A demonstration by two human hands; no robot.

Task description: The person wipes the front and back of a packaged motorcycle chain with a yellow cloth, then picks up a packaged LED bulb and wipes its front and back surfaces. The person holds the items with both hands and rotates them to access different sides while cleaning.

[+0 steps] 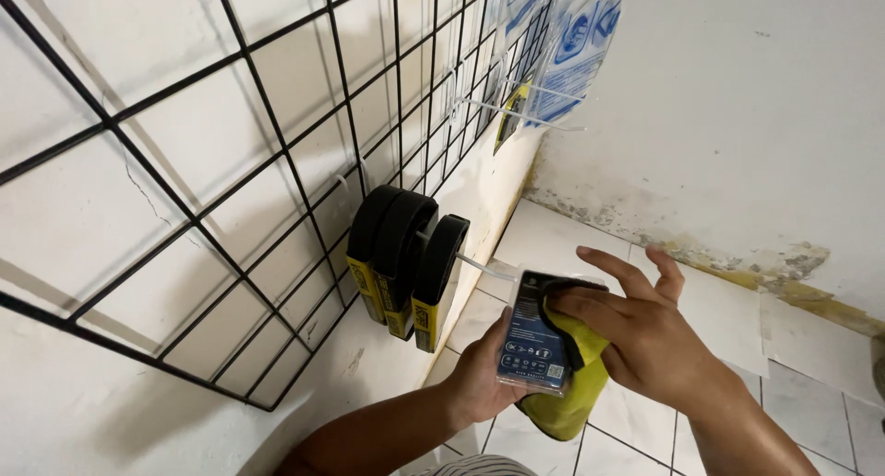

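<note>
Broadly, largest first:
Grid (230,190): black wire panel on the white wall, filling the view from 9 to 12 o'clock.
Packs (406,259): three black-and-yellow items hanging on a grid hook, at 10 o'clock from the hands.
Right hand (641,333): fingers curled, pressing a cloth (567,398), yellow and black, onto the box.
Left hand (484,379): fingers wrapped round the box from below.
Box (536,338): small dark blue package, at centre, held between both hands.
</note>
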